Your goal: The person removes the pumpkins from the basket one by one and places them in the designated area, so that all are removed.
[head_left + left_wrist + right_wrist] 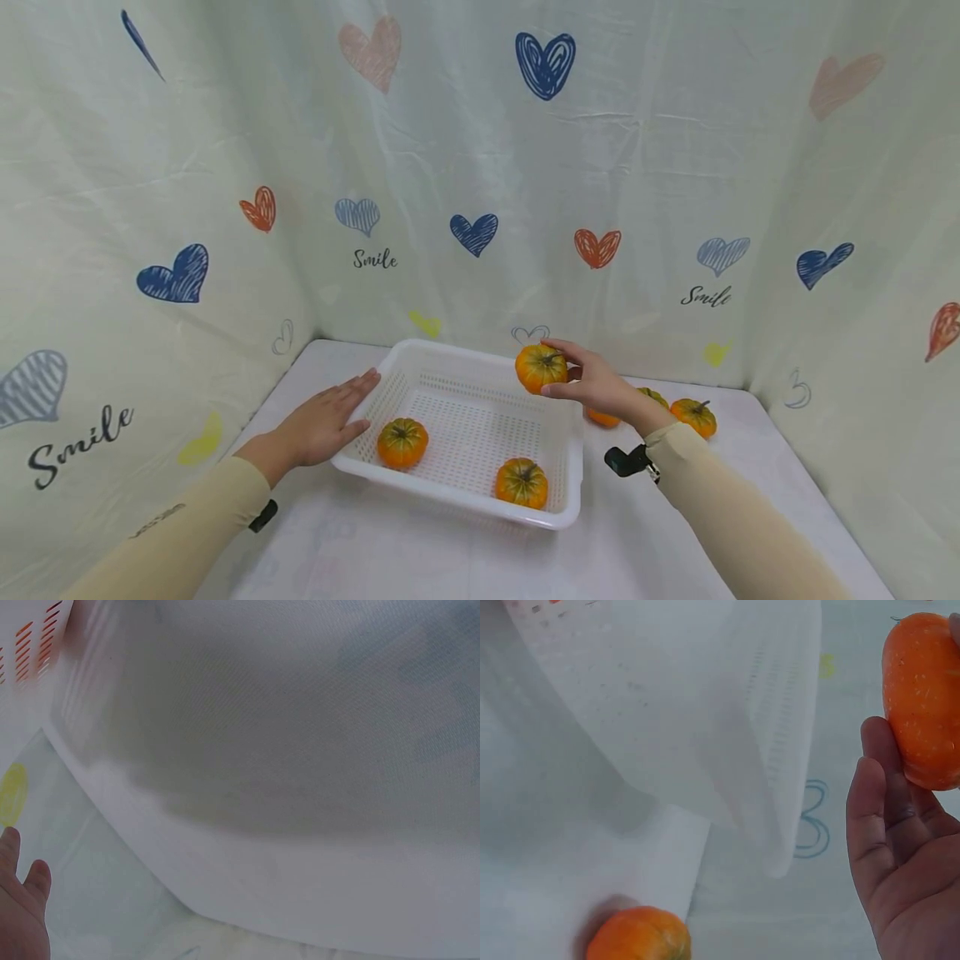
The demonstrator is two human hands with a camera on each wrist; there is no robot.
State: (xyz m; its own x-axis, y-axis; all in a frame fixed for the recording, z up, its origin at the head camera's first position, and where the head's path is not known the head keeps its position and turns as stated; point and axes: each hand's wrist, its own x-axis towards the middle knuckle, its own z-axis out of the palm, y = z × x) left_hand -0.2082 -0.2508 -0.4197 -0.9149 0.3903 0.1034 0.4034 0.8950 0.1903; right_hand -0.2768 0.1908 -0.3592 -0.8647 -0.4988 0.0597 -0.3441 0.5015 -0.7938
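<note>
Orange, green-streaked on top: held pumpkin [538,369], one; pinched between thumb and fingers of the right hand [596,385], aloft above the far edge of the basket [457,497], toward its far right corner. White perforated plastic: said basket, one; set on the tabletop [375,550], closer to the far left corner than to the far right. Inside, two: first pumpkin [402,442] by the basket's near left corner; second pumpkin [522,483] by its near right corner; well apart. Beyond the basket's right edge, toward the tabletop's far right corner: loose pumpkins [693,417], three visible, two partly hidden. Left hand [322,423]: fingers straight, laid at the basket's left rim, grasping nothing; pressure, cannot tell.

Handling notes, by judgement: keep the left palm flat as a brace against sliding; carry fully inside the rim before lowering; favour the bare basket floor [457,425] along the far edge, away from both seated pumpkins; lower until supported, then spread the fingers, to guard against rolling; lift straight up afterwards, without catching the rim.
</note>
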